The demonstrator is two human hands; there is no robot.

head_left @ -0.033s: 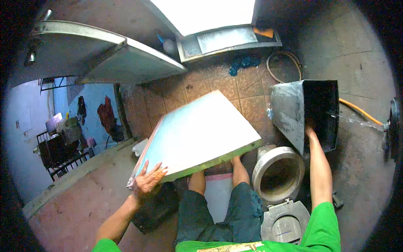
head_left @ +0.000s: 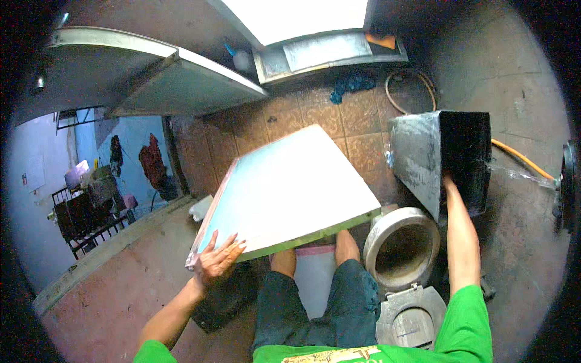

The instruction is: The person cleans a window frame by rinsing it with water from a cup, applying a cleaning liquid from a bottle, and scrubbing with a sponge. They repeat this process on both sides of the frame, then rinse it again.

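Observation:
A large flat white panel (head_left: 296, 187), pale blue toward the left with green along its near edge, lies tilted in front of me. My left hand (head_left: 219, 259) rests at its near left corner, fingers spread flat over the surface. To the right, a tall squarish container (head_left: 417, 163), grey outside and black inside, has its dark opening facing right. Into it reaches my right hand (head_left: 447, 184); the fingers are lost in shadow, so what they touch is hidden. Between my right arm and the panel stands a grimy toilet bowl (head_left: 402, 248), its seat lid (head_left: 413, 320) nearer me.
A low wall (head_left: 109, 266) runs along the left, with a rack of goods beyond it. Overhead at left juts a grey slab (head_left: 193, 91). Behind the container are an orange hose (head_left: 523, 158) and a coiled hose (head_left: 393, 100). Blue crumpled plastic (head_left: 351, 88) lies on the tiles.

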